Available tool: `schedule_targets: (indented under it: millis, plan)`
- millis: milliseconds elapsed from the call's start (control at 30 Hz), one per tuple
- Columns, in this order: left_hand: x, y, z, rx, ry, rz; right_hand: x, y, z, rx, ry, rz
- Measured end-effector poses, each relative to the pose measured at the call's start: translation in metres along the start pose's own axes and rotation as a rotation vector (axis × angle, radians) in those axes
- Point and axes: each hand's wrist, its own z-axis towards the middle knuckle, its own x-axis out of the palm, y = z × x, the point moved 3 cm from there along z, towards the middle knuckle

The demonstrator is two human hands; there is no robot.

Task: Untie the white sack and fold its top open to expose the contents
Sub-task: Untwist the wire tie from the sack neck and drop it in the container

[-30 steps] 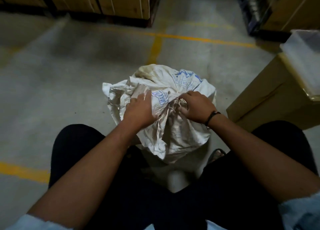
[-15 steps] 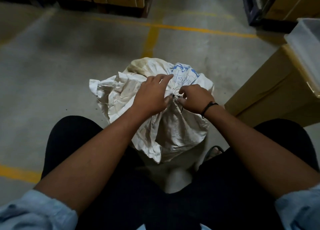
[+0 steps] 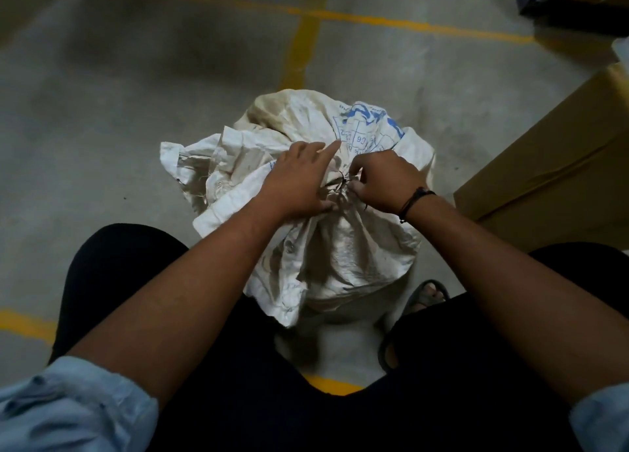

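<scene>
Left of the sack: bare grey concrete floor (image 3: 102,128), and a yellow line (image 3: 23,322) painted across it, running out past the frame edge.
Sleeve: light blue cuff (image 3: 75,407) pushed up the left forearm, low and to the left of the sack.
Left hand: the left hand (image 3: 299,179) is laid flat on the sack's gathered neck. Fingers are straight and spread, the forefinger reaches out over the printed cloth, and the thumb sits down beside the knot. It grips nothing, it only presses the cloth down.
Sack: the white sack (image 3: 354,247) stands on the floor between the person's dark-clad knees. It is creased and stained, with blue print on its far side. The top is bunched and tied shut, and a loose flap spills out to the left.
String: a thin dark string (image 3: 337,183) is wound round the neck at the sack's middle, right between the two hands.
Right hand: the right hand (image 3: 384,182) has its fingers curled in tight, fingertips pinching the string at the knot.
Wristband: a dark wristband (image 3: 413,201) circles the right wrist, over the sack's right shoulder.
Sandal: a dark sandal (image 3: 425,295) with toes showing sits just off the sack's lower right.
Right of the sack: a brown cardboard box (image 3: 544,179) stands near it, not touching it.
</scene>
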Motion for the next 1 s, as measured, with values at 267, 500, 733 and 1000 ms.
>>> schedule_targets:
  millis: [267,500,733,1000]
  plan:
    - [-0.031,0.016,-0.001,-0.263,-0.42,0.273,-0.007,-0.007,0.01,-0.012,-0.111,0.109]
    - [-0.02,-0.001,-0.008,-0.301,-0.592,0.266,-0.004,-0.006,0.005,-0.14,-0.217,0.148]
    - [-0.004,-0.007,-0.013,-0.05,-0.5,0.144,0.001,0.001,0.004,-0.119,-0.236,0.082]
    - [0.009,0.008,-0.014,-0.141,-0.355,-0.016,-0.002,-0.009,0.006,0.095,-0.267,0.353]
